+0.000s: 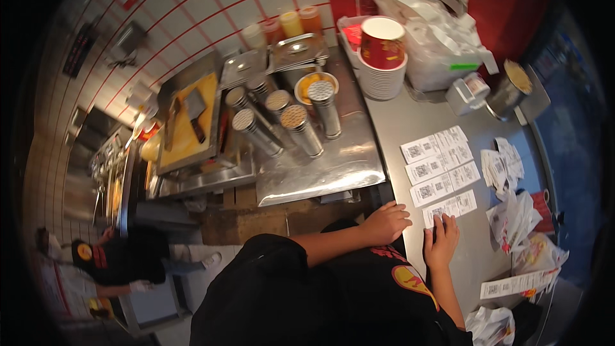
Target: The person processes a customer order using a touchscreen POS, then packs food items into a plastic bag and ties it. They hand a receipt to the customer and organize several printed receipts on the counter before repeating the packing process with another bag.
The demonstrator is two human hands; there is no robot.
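Note:
My right hand (441, 245) rests with spread fingers on the lower end of a printed paper receipt (459, 204), the nearest in a group. Just left of it, my left hand (386, 223) lies at the near edge of the steel counter (384, 127), fingers slightly bent, with nothing seen in it. Beyond my hands, several more receipts (437, 166) lie side by side in overlapping rows, each bearing print and square codes. A crumpled bunch of receipts (502, 166) lies to their right.
Perforated-top steel shakers (295, 122) stand left on a steel surface, near a cleaver (194, 110) on a yellow cutting board (210, 90). Stacked paper tubs (383, 74) and plastic bags (432, 43) stand at the back. Filled bags (514, 221) line the right edge. A co-worker (120, 254) stands lower left.

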